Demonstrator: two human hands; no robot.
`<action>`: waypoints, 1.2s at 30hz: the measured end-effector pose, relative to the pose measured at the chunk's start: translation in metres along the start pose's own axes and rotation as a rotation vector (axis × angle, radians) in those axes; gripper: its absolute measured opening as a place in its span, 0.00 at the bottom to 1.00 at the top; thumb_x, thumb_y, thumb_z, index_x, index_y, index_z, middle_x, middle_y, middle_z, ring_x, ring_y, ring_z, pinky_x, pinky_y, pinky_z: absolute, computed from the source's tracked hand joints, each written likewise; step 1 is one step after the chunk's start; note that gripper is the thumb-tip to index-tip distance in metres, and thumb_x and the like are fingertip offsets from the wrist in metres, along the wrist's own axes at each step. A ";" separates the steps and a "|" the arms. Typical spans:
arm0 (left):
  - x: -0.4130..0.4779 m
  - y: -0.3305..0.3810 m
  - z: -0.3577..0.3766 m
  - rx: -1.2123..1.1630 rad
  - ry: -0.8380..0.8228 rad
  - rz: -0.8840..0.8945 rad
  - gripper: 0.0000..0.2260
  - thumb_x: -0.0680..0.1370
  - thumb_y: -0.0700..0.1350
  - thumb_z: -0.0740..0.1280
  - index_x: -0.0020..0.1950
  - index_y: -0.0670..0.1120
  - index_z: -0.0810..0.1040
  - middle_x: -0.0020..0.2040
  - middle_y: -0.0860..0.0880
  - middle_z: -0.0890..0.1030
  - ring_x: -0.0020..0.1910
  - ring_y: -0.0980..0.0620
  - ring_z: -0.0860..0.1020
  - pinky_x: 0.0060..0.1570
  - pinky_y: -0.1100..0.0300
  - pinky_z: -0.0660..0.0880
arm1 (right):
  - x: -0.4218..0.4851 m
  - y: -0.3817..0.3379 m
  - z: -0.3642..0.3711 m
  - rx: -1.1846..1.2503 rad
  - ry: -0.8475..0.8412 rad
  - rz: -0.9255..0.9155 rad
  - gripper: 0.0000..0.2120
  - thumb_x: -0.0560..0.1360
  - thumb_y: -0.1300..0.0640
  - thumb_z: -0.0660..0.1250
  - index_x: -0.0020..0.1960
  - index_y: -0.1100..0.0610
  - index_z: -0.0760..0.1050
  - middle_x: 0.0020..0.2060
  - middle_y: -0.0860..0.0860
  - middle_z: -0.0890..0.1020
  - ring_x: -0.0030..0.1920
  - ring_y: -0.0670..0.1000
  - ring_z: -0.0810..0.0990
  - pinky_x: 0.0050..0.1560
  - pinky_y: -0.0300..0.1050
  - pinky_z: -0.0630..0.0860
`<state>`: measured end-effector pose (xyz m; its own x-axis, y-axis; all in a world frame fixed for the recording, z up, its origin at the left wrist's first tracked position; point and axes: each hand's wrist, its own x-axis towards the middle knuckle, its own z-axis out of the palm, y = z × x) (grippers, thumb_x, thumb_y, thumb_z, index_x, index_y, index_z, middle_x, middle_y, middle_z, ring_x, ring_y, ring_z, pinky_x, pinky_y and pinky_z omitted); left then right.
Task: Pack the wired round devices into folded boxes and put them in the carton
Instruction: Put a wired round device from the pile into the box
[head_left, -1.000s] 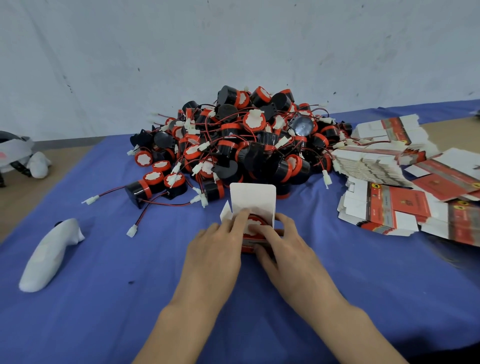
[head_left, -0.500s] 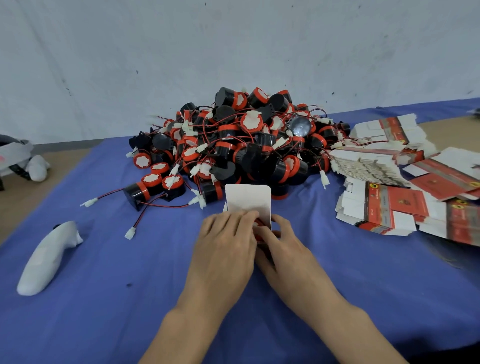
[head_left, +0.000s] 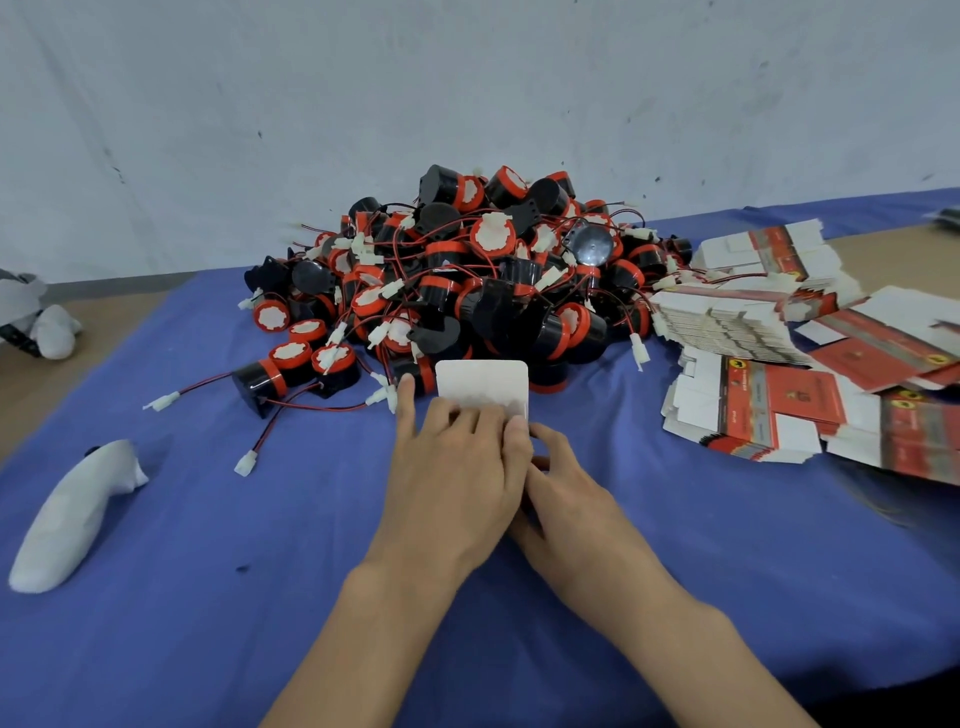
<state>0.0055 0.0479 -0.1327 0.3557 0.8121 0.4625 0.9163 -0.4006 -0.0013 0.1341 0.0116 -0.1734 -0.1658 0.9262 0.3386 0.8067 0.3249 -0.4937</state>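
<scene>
A small folded box stands on the blue cloth in front of the pile, its white lid flap upright; the rest of it is hidden under my hands. My left hand lies over the box with fingers spread flat against the base of the flap and the thumb stretched out to the left. My right hand holds the box from the right side, thumb against it, partly tucked under my left hand. Behind the box, a big pile of black-and-red wired round devices rises. No carton is in view.
Stacks of flat, unfolded red-and-white boxes lie at the right. A white controller-shaped object lies at the left on the blue cloth. One device with loose wires lies apart from the pile. A wall stands close behind.
My left hand has slid over the top of the box and now covers the red device that showed inside it. The lid flap has come lower towards my fingers.
</scene>
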 end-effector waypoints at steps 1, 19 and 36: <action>0.003 0.002 0.000 0.016 -0.011 -0.006 0.26 0.83 0.52 0.43 0.50 0.49 0.81 0.44 0.53 0.84 0.53 0.50 0.77 0.77 0.39 0.52 | 0.000 0.000 0.000 0.008 0.008 -0.003 0.20 0.83 0.52 0.61 0.75 0.48 0.68 0.77 0.45 0.59 0.55 0.48 0.78 0.47 0.45 0.80; -0.004 -0.021 0.001 -0.557 0.334 -0.094 0.16 0.84 0.51 0.51 0.57 0.49 0.77 0.56 0.57 0.77 0.57 0.58 0.73 0.56 0.66 0.71 | -0.007 0.007 -0.002 0.027 0.016 -0.056 0.23 0.84 0.53 0.60 0.74 0.33 0.60 0.78 0.38 0.50 0.68 0.41 0.71 0.54 0.42 0.79; -0.018 -0.048 0.003 -1.180 -0.099 -0.609 0.07 0.82 0.51 0.64 0.53 0.55 0.82 0.53 0.57 0.84 0.57 0.52 0.81 0.63 0.49 0.76 | 0.007 -0.006 -0.010 0.772 0.169 0.275 0.05 0.83 0.45 0.61 0.52 0.38 0.76 0.45 0.35 0.84 0.44 0.34 0.80 0.37 0.28 0.72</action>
<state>-0.0441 0.0535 -0.1441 0.0062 0.9988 0.0490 0.2434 -0.0490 0.9687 0.1341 0.0143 -0.1601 0.1168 0.9704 0.2113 0.1808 0.1884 -0.9653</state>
